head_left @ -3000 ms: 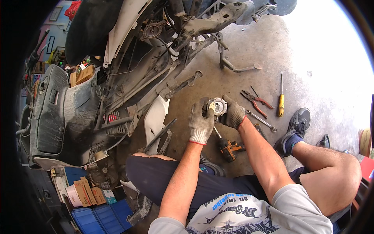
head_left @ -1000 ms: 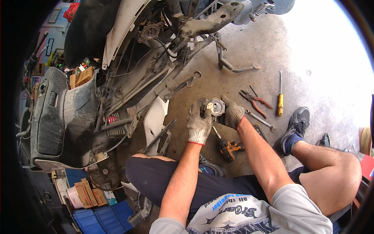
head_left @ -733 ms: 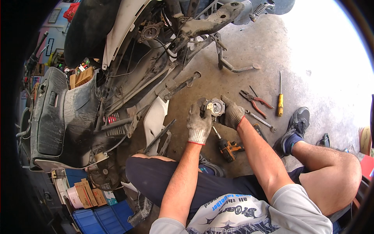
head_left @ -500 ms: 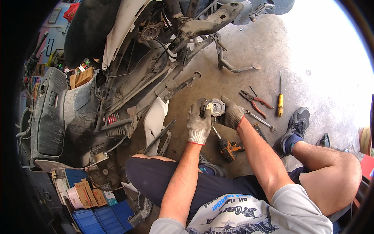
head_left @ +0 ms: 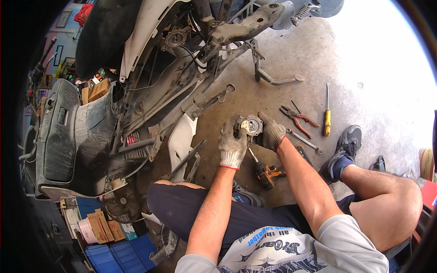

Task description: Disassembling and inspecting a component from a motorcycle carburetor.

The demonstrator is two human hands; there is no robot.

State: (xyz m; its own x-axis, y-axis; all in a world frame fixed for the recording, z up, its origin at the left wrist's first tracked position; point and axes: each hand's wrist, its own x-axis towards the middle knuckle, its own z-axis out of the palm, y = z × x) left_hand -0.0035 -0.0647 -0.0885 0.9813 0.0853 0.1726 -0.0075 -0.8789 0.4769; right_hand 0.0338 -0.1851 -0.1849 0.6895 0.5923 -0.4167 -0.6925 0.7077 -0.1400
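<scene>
Both of my hands wear dirty knit work gloves and meet above the concrete floor. A round grey metal housing (head_left: 254, 125) with a recessed face is held between them. My left hand (head_left: 231, 146) has its fingers curled about the housing's left side, where a small cream-coloured round piece (head_left: 245, 124) shows by the fingertips. On the other side, my right hand (head_left: 272, 133) grips the housing's edge. Whether the cream piece is fixed to the housing, I cannot tell. Just below the hands lies an orange and black cordless drill (head_left: 267, 174) with a long bit.
Right of my hands lie red-handled pliers (head_left: 302, 121), a wrench (head_left: 306, 141) and a yellow-handled screwdriver (head_left: 327, 122). A partly stripped scooter (head_left: 182, 95) fills the left and far side, its stand (head_left: 277, 81) jutting out. Blue bins (head_left: 119, 255) and cardboard boxes (head_left: 101, 226) sit lower left.
My hands and the housing stay almost still; the housing's face looks turned very slightly. Nothing else has visibly moved.
</scene>
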